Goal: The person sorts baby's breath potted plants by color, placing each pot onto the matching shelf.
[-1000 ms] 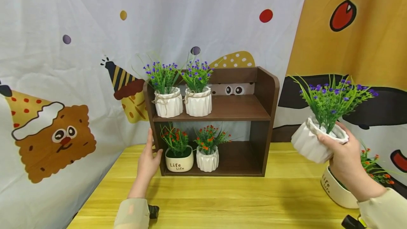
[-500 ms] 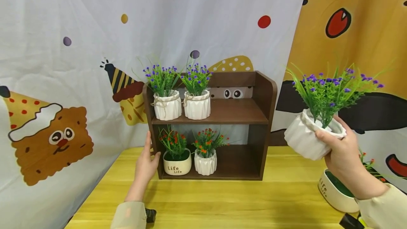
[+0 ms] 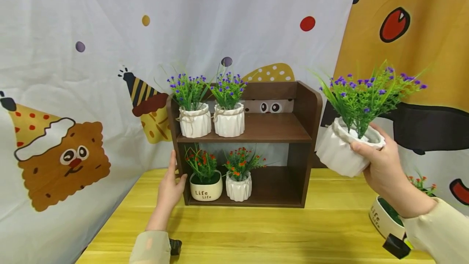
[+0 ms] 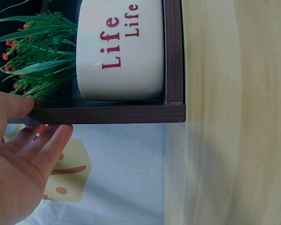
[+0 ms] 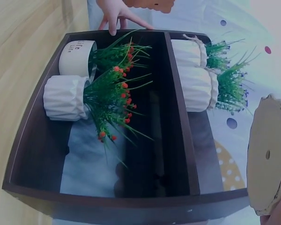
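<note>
My right hand point(image 3: 386, 170) grips the rim of a white ribbed flowerpot point(image 3: 338, 150) with purple flowers, thumb over its front. Held in the air right of the shelf, the pot tilts; its round base point(image 5: 267, 154) shows in the right wrist view. My left hand point(image 3: 169, 190) touches the left side panel of the brown two-tier shelf point(image 3: 313, 133), thumb at the front edge and straight fingers along the outer face. Two similar white pots point(image 3: 195, 122) with purple flowers stand upper left. Below are a cream "Life" planter point(image 4: 122, 51) and a white ribbed pot point(image 3: 239, 188), both with red-orange flowers.
Another cream "Life" planter point(image 3: 384, 217) with red-orange flowers stands on the table at the right, partly behind my right forearm. The shelf rests on a yellow wood-grain table point(image 3: 234, 231). A cartoon-printed curtain point(image 3: 110, 7) hangs behind.
My right hand has carried the flowerpot left and slightly up, nearer the shelf's right side. My left hand has stayed at the left panel.
</note>
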A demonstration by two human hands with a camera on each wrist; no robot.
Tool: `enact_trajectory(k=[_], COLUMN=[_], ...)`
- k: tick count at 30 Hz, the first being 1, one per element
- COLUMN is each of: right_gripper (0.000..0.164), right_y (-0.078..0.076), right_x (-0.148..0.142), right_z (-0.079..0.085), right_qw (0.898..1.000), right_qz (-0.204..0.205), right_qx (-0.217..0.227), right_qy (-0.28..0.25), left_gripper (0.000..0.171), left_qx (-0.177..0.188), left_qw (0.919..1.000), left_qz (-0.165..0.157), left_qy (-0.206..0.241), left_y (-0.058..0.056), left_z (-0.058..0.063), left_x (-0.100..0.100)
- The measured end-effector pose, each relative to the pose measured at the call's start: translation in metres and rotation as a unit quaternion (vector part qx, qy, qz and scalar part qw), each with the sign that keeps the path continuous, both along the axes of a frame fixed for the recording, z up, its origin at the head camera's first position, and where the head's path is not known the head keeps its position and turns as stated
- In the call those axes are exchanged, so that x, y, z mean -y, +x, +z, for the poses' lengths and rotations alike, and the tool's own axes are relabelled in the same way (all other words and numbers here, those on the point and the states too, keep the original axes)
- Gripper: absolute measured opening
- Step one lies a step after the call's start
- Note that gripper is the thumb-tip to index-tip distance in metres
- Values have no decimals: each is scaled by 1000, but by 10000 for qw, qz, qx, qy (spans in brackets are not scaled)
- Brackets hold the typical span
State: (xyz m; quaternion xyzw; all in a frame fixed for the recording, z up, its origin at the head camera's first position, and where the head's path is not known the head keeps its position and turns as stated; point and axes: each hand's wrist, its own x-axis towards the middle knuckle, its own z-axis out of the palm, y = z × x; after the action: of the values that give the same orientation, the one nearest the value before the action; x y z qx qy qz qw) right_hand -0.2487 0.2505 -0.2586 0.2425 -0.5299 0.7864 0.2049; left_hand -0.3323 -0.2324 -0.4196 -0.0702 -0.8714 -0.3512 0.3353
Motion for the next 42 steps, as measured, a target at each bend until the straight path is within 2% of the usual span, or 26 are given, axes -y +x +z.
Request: enact_trajectory(k=[5,14,24,33,42], right_gripper=[45,50,54,75,65], right_y=[-3,-10,-23,-38,-55], right_x=[8,25,46,64,84], right_z=[5,13,21,29,37], right_qw=[9997,9993,9977,9939,9890], right_qz=[-102,22,-42,-78,-413], right_qx=[72,189,382,688,806], right_qy=[211,336,560,858,1167], left_gripper=[94,93,93,94,95], left_qx=[-19,-40,-31,5,-97], left_qw=[10000,10000,10000,10000,9999], left_qz=[-4,-40,-33,4,-68], left_qy=[0,11,24,-2,0], left_y=[-1,0,-1,-1,-2], left_z=[0,1,2,0,0], left_x=[0,0,0,1,1])
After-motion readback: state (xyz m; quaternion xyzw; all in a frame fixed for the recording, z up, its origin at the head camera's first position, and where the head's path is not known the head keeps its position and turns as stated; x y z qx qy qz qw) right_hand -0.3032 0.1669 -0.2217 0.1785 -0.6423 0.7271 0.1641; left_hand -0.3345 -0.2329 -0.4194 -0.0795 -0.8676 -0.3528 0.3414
